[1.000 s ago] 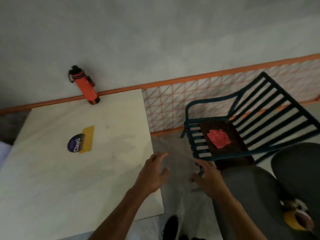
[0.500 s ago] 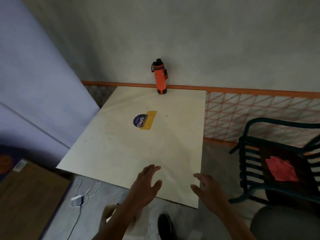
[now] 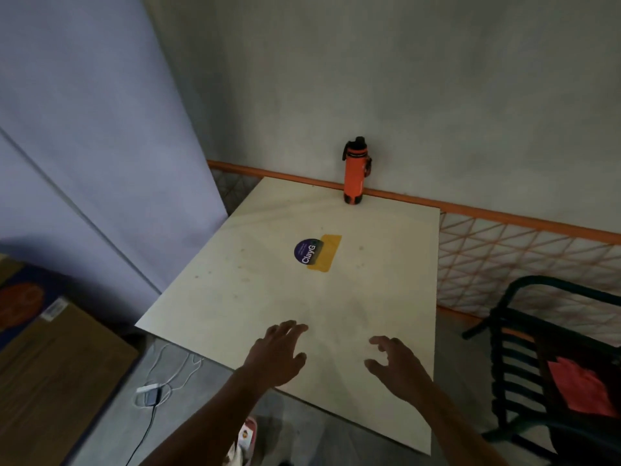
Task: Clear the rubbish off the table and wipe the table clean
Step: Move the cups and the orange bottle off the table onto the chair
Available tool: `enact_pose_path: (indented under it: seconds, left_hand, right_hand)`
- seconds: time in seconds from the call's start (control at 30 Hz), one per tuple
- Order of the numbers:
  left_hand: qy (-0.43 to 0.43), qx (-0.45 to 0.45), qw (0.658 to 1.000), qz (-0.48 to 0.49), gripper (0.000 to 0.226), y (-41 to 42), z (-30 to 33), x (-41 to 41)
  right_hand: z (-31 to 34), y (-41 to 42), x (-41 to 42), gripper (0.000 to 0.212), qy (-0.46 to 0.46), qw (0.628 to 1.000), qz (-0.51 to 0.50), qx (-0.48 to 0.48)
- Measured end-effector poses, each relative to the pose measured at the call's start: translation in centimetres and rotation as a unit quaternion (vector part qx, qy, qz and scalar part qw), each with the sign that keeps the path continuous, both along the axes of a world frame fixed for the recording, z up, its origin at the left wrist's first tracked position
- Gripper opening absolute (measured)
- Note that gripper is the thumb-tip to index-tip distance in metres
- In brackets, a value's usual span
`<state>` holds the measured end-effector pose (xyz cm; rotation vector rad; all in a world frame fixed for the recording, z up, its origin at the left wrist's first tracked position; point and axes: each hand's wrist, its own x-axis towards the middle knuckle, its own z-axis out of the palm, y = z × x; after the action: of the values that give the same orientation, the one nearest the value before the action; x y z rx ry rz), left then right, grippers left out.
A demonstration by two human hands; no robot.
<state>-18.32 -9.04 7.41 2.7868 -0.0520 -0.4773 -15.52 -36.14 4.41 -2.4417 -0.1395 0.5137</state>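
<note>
I read this as a plain room in a home or small café corner, can't tell which. Cues: bare grey plaster wall, orange-trimmed lattice-pattern skirting, cream square surface pushed against it, dark green slatted metal chair alongside, brown cardboard box and a white charger with cable on the grey concrete floor.

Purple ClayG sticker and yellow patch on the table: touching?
Touching. The head view shows the round purple sticker overlapping the left edge of the yellow patch, no table surface visible between them.
</note>
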Motion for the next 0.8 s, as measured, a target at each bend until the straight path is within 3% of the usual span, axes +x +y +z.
enact_pose_path:
  seconds: [0.23,0.4,0.8]
  left_hand:
    - [-0.015,0.054,0.997,-0.055,0.061,6.4,1.1,7.0]
    - [-0.031,0.028,0.998,-0.052,0.061,9.2,2.6,11.4]
    - [-0.080,0.019,0.996,-0.036,0.063,9.2,4.9,22.0]
  right_hand:
    - [2.5,5.7,6.9,0.051,-0.029,0.998,-0.059,-0.023]
    - [4.0,8.1,9.3,0.051,-0.048,0.994,-0.098,-0.022]
    - [6.0,8.2,18.0,0.056,-0.075,0.991,-0.112,-0.020]
